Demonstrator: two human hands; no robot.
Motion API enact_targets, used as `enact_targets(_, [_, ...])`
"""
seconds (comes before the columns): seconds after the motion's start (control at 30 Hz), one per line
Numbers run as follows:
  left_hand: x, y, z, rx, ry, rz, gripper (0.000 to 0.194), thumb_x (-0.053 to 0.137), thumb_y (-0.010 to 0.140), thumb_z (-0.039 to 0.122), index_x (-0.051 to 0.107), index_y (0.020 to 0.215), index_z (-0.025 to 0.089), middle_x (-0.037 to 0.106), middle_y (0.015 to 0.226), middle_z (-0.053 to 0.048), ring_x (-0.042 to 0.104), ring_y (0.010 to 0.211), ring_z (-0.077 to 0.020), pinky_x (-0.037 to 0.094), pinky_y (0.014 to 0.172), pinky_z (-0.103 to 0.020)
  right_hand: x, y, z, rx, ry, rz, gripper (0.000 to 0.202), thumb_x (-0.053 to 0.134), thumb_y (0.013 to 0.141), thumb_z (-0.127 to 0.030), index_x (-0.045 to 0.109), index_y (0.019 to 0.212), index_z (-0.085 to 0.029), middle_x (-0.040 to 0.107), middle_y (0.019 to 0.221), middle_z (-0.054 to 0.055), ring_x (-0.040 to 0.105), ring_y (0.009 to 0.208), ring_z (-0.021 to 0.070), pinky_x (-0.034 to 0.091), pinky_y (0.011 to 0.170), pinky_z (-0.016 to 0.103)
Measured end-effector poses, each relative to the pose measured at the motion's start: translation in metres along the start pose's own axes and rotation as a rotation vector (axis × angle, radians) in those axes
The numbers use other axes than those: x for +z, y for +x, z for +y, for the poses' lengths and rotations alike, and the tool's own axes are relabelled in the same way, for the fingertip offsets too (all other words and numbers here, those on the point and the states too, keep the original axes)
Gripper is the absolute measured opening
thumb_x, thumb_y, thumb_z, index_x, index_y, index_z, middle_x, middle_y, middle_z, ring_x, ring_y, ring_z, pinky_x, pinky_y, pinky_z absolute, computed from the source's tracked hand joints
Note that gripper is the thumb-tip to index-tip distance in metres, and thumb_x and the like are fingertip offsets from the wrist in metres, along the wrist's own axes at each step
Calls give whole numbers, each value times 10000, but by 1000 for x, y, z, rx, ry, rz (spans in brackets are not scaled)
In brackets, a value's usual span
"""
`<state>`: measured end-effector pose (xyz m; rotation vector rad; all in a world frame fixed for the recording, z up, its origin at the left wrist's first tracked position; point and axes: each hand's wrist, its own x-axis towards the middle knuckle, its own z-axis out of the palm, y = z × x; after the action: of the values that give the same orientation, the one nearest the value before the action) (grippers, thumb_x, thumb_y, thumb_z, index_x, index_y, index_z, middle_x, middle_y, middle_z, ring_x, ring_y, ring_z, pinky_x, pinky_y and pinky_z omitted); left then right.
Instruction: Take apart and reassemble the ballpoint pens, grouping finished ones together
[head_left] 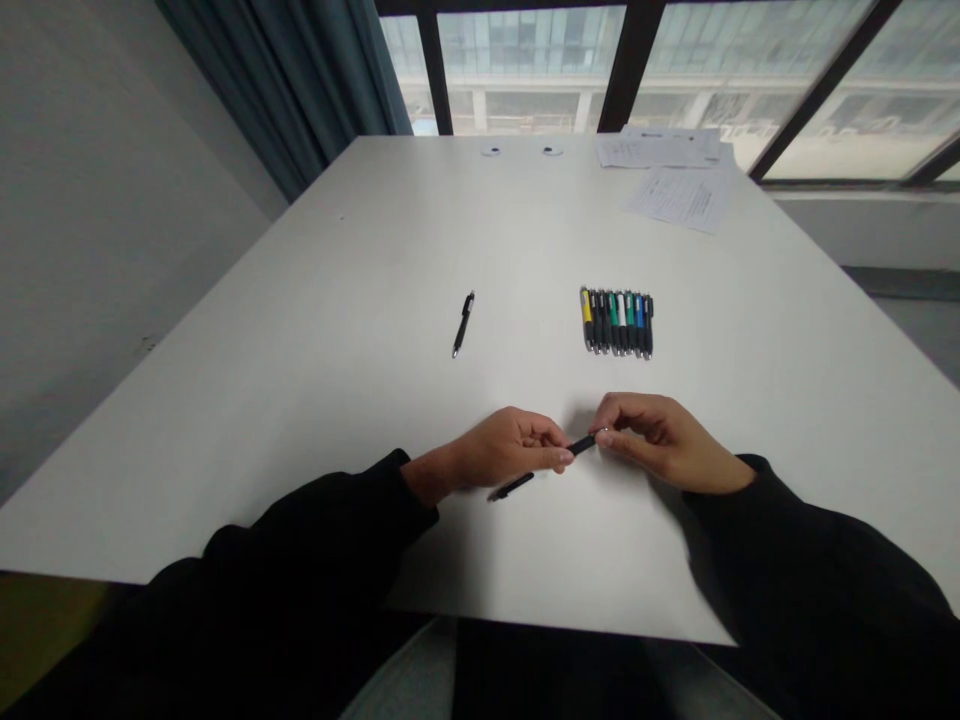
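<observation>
Over the near part of the table, my left hand (514, 447) pinches one end of a short black pen barrel (583, 444) between thumb and fingers. At its other end, my right hand (660, 437) closes thumb and fingertips around the silvery tip. The fingers hide both ends of the barrel in part. Just below my left hand, a short black pen piece (511, 487) lies on the table; whether it is a whole pen I cannot tell. Farther off, a black pen (463, 325) rests alone, slanted, with its clip end away from me.
A row of several pens (617, 323) in black, yellow, green, white and blue lies side by side beyond my right hand. Printed papers (675, 190) and two small round fittings (491, 152) are at the far edge of the white table (300, 380), by the window and curtain (292, 90).
</observation>
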<state>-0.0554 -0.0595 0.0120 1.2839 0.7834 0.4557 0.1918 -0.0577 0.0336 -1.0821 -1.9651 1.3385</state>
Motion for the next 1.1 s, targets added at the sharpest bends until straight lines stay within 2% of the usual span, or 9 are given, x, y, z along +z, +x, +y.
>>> enact_targets(0.1, [-2, -1, 2, 1, 44, -29, 227, 716, 846, 343, 727, 902, 123, 683, 779, -24, 530, 621, -85, 392, 582, -207, 1, 0, -1, 6, 53, -13, 277, 723, 902, -414, 668, 788, -168, 585, 698, 10, 489, 642, 147, 380, 600, 291])
enact_targets(0.23, [-5, -2, 6, -21, 84, -63, 262, 675, 886, 379, 719, 915, 123, 652, 749, -9, 440, 543, -65, 323, 516, -203, 2, 0, -1, -12, 178, -16, 216, 703, 923, -384, 714, 917, -169, 659, 832, 53, 557, 720, 170, 424, 652, 310])
enact_targets(0.37, [-7, -1, 6, -26, 80, -75, 268, 662, 901, 344, 719, 1032, 117, 666, 782, -15, 445, 561, -68, 338, 540, -205, 1, 0, 1, -39, 126, -7, 207, 689, 937, -373, 727, 969, -172, 677, 883, 70, 582, 772, 185, 449, 709, 329])
enact_targets(0.47, [-8, -1, 5, -3, 83, -98, 316, 670, 892, 313, 706, 1143, 124, 683, 835, -24, 500, 629, -87, 376, 592, -214, 2, 1, 0, -40, -18, -10, 253, 668, 947, -404, 701, 857, -169, 614, 739, 24, 519, 664, 152, 400, 617, 295])
enact_targets(0.63, [-10, -1, 9, -20, 211, -181, 255, 686, 879, 362, 745, 961, 127, 604, 719, 12, 463, 620, -92, 358, 597, -222, 8, 2, -5, -74, -204, -48, 502, 582, 996, -435, 534, 571, -173, 467, 544, -24, 421, 520, 108, 332, 543, 278])
enact_targets(0.7, [-10, -1, 9, -30, 211, -170, 271, 680, 880, 378, 743, 967, 129, 602, 723, 11, 458, 614, -92, 349, 587, -223, 8, 2, -6, -74, -217, -44, 495, 525, 1027, -433, 584, 612, -168, 537, 574, -5, 477, 543, 115, 365, 573, 277])
enact_targets(0.83, [-9, 0, 7, -69, 152, -131, 320, 674, 878, 428, 727, 984, 130, 612, 755, -1, 464, 612, -94, 338, 563, -220, 5, -1, -6, -89, -178, 13, 289, 616, 979, -436, 693, 914, -165, 670, 800, 40, 575, 700, 152, 413, 630, 274])
enact_targets(1.0, [-6, -1, 8, -64, 109, -140, 278, 699, 860, 388, 700, 949, 125, 583, 742, 8, 460, 631, -91, 346, 578, -215, 6, -1, -7, -73, -264, 4, 460, 522, 1028, -430, 589, 653, -172, 555, 583, -6, 483, 543, 118, 355, 565, 271])
enact_targets(1.1, [-5, -1, 9, -67, 106, -129, 297, 678, 874, 410, 687, 951, 124, 579, 750, 5, 452, 628, -93, 339, 565, -217, 7, 0, -9, -109, -254, 27, 362, 540, 1018, -438, 654, 803, -169, 636, 714, 23, 536, 622, 139, 376, 587, 273])
